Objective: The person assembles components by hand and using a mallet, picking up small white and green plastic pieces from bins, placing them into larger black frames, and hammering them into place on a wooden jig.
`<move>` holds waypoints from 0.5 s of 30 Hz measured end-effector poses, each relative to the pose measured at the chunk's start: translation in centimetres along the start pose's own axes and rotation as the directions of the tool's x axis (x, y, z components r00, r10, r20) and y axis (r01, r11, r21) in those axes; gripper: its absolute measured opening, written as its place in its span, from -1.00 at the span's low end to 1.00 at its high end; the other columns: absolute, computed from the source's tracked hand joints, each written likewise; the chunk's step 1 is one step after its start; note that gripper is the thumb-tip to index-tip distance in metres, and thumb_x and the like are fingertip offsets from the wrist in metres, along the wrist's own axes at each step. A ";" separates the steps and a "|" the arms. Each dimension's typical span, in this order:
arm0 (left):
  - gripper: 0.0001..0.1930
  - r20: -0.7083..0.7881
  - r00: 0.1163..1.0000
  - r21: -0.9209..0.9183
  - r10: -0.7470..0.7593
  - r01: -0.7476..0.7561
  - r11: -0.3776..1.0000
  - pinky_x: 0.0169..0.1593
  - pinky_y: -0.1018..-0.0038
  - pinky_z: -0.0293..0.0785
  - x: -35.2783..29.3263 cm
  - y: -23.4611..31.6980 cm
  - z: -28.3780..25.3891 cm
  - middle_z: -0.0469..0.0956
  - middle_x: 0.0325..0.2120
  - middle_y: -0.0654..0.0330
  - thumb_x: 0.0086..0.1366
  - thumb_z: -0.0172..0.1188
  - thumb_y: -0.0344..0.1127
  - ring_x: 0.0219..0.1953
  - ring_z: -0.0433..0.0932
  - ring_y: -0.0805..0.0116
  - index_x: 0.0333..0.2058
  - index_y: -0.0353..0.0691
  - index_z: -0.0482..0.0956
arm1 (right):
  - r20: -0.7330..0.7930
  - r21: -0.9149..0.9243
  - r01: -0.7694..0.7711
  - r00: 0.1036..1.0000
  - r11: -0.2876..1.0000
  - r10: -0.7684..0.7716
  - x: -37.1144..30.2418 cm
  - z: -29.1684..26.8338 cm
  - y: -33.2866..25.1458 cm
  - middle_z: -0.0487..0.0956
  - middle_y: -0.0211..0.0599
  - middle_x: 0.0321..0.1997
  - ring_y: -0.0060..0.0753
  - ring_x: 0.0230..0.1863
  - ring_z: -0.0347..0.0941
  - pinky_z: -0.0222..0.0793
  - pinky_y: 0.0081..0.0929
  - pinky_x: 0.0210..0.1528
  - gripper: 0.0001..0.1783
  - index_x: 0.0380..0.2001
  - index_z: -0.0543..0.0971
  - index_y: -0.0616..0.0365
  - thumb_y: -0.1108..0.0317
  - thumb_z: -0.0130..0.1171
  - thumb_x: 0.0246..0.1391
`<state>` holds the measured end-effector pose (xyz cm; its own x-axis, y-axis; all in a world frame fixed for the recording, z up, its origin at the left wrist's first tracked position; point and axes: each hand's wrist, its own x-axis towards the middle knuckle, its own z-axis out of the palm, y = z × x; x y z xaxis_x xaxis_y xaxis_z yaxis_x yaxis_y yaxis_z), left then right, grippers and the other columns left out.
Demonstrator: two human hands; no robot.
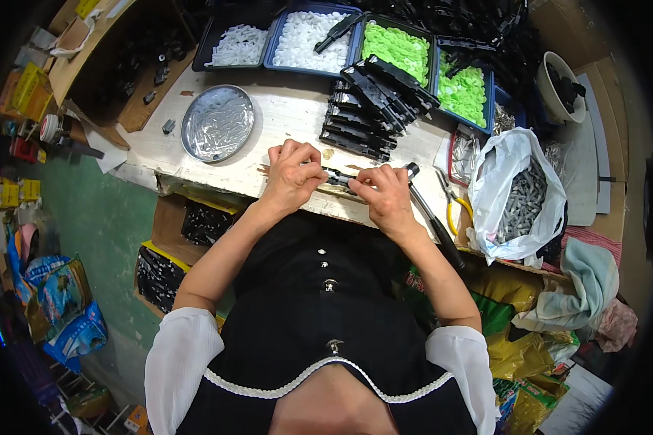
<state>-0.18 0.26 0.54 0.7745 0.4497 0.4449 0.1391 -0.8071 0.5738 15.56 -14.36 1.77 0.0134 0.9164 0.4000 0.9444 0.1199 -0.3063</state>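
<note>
A slim black part with a grey metal piece [337,177] lies at the near edge of the white worktable, between my two hands. My left hand [292,177] has its fingers bent and pinched at the part's left end. At the opposite end, the thumb and fingers of my right hand [388,197] close on it; the fingertips partly cover it. Just beyond is a stack of long black plastic parts [355,119], some laid crosswise on top. A hammer [435,221] rests beside my right hand, its handle reaching over the table edge.
Along the back stand trays of white pieces [239,45], white caps [308,40] and green caps [395,51]. A round tin of metal pins [218,123] sits left. Yellow-handled pliers [453,206] and a plastic bag of grey metal parts [522,199] lie right. Boxes [168,232] stand below the table's left edge.
</note>
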 end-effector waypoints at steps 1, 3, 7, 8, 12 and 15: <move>-0.89 -0.007 1.000 0.004 0.018 -0.018 1.000 -0.16 0.39 0.04 -0.6 0.4 0.0 0.41 -0.46 0.41 -0.18 0.28 -0.40 -0.30 0.32 0.38 -0.61 -0.06 0.54 | 0.017 -0.006 0.011 1.000 1.000 -0.011 -0.2 -0.1 -0.1 0.44 -0.48 -0.33 -0.40 -0.28 0.29 0.05 -0.37 -0.27 -0.67 -0.35 0.54 0.00 0.57 0.04 -0.28; -0.89 -0.004 1.000 0.050 0.031 -0.031 0.998 -0.17 0.36 0.05 -0.8 -0.1 0.8 0.42 -0.45 0.39 -0.18 0.29 -0.37 -0.30 0.31 0.34 -0.63 -0.07 0.51 | -0.007 -0.041 0.073 0.997 0.997 -0.073 -0.9 0.5 0.6 0.44 -0.47 -0.32 -0.36 -0.26 0.29 0.08 -0.31 -0.26 -0.69 -0.36 0.53 -0.02 0.53 0.04 -0.29; -0.90 -0.009 1.000 0.020 0.023 -0.023 1.000 -0.17 0.31 0.06 -1.5 0.3 1.0 0.41 -0.44 0.39 -0.17 0.28 -0.36 -0.27 0.32 0.31 -0.61 -0.06 0.52 | 0.112 -0.066 0.143 0.984 0.987 -0.135 -0.3 -0.4 0.3 0.42 -0.50 -0.36 -0.41 -0.29 0.28 0.07 -0.37 -0.25 -0.76 -0.41 0.54 -0.02 0.48 0.06 -0.25; -0.90 -0.014 1.000 0.012 0.021 -0.021 1.000 -0.17 0.31 0.06 -1.5 0.3 0.8 0.41 -0.44 0.39 -0.16 0.27 -0.37 -0.27 0.32 0.31 -0.60 -0.05 0.52 | 0.185 -0.056 0.145 0.974 0.988 -0.132 0.2 -0.9 0.1 0.41 -0.48 -0.35 -0.40 -0.28 0.28 0.07 -0.37 -0.24 -0.76 -0.41 0.54 -0.01 0.48 0.06 -0.25; -0.90 -0.056 0.997 -0.006 0.051 -0.052 0.999 -0.16 0.31 0.06 -1.0 0.3 1.0 0.40 -0.45 0.36 -0.14 0.23 -0.38 -0.26 0.33 0.32 -0.57 -0.05 0.52 | 0.348 0.040 0.107 0.931 0.993 -0.114 2.5 -3.2 -0.3 0.43 -0.40 -0.31 -0.37 -0.24 0.32 0.12 -0.39 -0.26 -0.73 -0.35 0.55 0.03 0.50 0.10 -0.25; -0.91 -0.059 0.996 -0.002 0.070 -0.070 0.998 -0.16 0.31 0.06 -0.5 0.2 0.6 0.40 -0.43 0.34 -0.12 0.22 -0.39 -0.24 0.32 0.31 -0.55 -0.05 0.53 | 0.114 0.095 0.144 0.981 0.985 -0.154 5.9 -5.7 0.4 0.48 -0.42 -0.38 -0.36 -0.30 0.37 0.17 -0.38 -0.32 -0.74 -0.39 0.57 0.02 0.53 0.11 -0.25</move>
<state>-0.12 -0.38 0.03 0.7444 0.4141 0.5237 0.0833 -0.8359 0.5426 17.87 -11.14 8.93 -0.1703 0.9245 0.3412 0.9010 0.2862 -0.3259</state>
